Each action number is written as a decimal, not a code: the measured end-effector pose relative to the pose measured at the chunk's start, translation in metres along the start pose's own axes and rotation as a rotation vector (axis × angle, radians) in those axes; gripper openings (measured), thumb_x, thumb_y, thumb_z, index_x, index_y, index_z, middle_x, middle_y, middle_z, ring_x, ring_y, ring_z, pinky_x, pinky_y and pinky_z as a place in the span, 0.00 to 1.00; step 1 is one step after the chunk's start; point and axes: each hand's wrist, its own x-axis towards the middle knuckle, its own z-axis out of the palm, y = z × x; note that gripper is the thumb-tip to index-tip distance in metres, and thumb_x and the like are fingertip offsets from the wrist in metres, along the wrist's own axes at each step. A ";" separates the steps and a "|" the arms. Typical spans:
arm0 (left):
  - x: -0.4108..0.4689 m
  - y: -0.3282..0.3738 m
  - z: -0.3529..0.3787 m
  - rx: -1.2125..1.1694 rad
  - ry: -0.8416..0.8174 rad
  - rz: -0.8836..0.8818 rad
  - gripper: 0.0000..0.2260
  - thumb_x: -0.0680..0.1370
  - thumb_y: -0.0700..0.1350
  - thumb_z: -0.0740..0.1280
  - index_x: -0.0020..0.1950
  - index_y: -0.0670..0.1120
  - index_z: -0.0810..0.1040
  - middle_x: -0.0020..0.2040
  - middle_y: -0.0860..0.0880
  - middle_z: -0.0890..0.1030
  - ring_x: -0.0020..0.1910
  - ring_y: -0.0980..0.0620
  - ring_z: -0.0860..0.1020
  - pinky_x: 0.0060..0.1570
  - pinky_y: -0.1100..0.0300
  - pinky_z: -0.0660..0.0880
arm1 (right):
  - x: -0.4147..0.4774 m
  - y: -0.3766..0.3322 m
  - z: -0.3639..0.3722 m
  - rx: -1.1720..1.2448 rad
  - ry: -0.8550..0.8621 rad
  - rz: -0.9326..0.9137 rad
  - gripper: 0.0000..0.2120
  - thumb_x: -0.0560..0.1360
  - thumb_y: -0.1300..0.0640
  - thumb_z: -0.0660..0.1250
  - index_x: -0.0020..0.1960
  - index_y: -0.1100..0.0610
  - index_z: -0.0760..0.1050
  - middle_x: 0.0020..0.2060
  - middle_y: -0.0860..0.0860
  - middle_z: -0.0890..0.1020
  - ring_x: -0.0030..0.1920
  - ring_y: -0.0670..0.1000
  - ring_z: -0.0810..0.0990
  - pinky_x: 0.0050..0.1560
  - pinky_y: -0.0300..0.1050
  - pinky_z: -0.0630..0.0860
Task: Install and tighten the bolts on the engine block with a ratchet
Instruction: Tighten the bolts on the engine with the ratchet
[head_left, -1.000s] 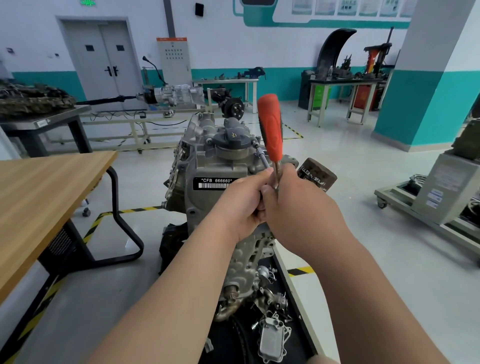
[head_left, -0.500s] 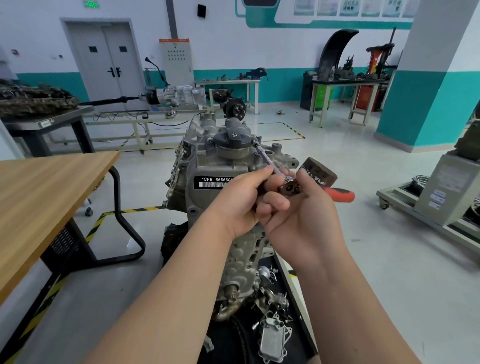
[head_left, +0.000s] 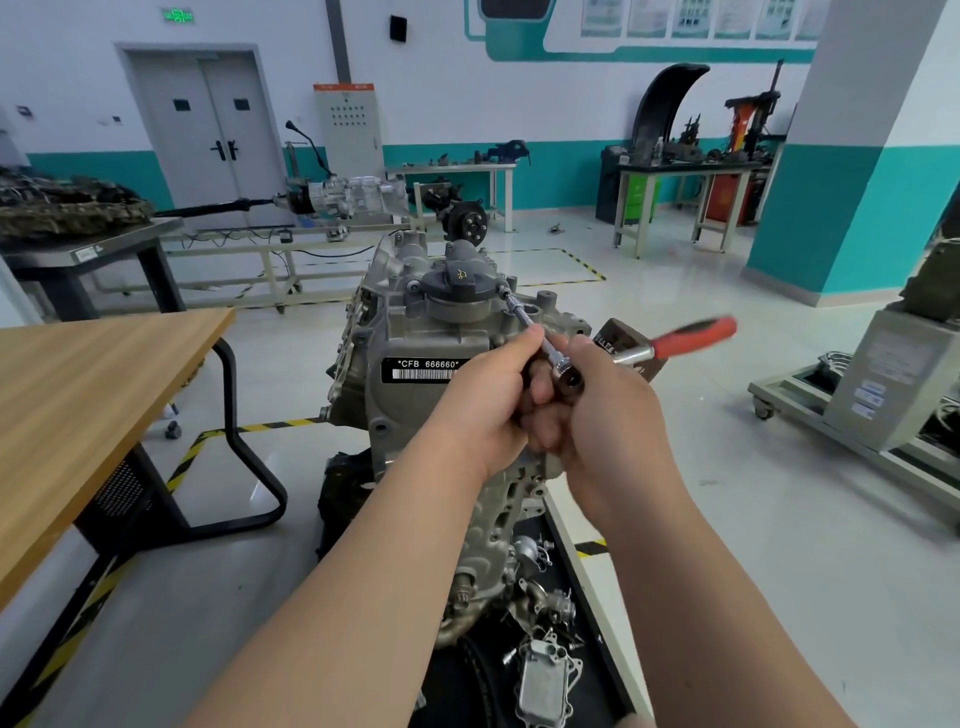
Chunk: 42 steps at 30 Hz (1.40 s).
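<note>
An engine block (head_left: 426, 332) was shown standing on end in the middle of a workshop, just right of a wooden counter (head_left: 78, 384). A ratchet (head_left: 675, 342) with a red handle was held against its upper near face. The extension bar (head_left: 524, 317) was run up and far-left to a bolt (head_left: 502, 292) just beside the black oil filler cap (head_left: 460, 278). The left hand (head_left: 483, 400) was curled round the bar close to the ratchet head, and the right hand (head_left: 608, 410) was closed round the head from below. The handle pointed right and was blurred. This bolt was judged to be seated and in the course of being tightened, though how tight could not be told. Whether further bolts remained could not be made out. Loose parts (head_left: 543, 680) were scattered at the near base.
</note>
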 end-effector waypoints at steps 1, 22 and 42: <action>0.001 0.000 0.001 -0.014 0.016 0.009 0.22 0.82 0.52 0.59 0.30 0.46 0.78 0.19 0.53 0.66 0.16 0.55 0.64 0.21 0.65 0.57 | 0.001 -0.004 -0.001 -0.176 0.026 -0.048 0.13 0.78 0.51 0.59 0.44 0.59 0.76 0.27 0.51 0.75 0.24 0.51 0.69 0.29 0.45 0.65; -0.003 0.002 -0.005 -0.129 -0.031 -0.054 0.16 0.82 0.50 0.60 0.39 0.47 0.81 0.22 0.56 0.71 0.16 0.57 0.70 0.14 0.70 0.60 | -0.009 -0.004 -0.002 0.573 -0.256 0.245 0.09 0.83 0.52 0.55 0.53 0.55 0.71 0.33 0.51 0.75 0.22 0.47 0.67 0.24 0.39 0.70; 0.003 -0.006 0.002 -0.153 0.090 -0.030 0.14 0.79 0.52 0.65 0.39 0.47 0.85 0.32 0.51 0.74 0.31 0.56 0.70 0.34 0.62 0.64 | -0.008 -0.019 0.000 -1.311 0.019 -0.424 0.08 0.82 0.50 0.54 0.53 0.55 0.62 0.35 0.49 0.74 0.34 0.53 0.74 0.28 0.44 0.63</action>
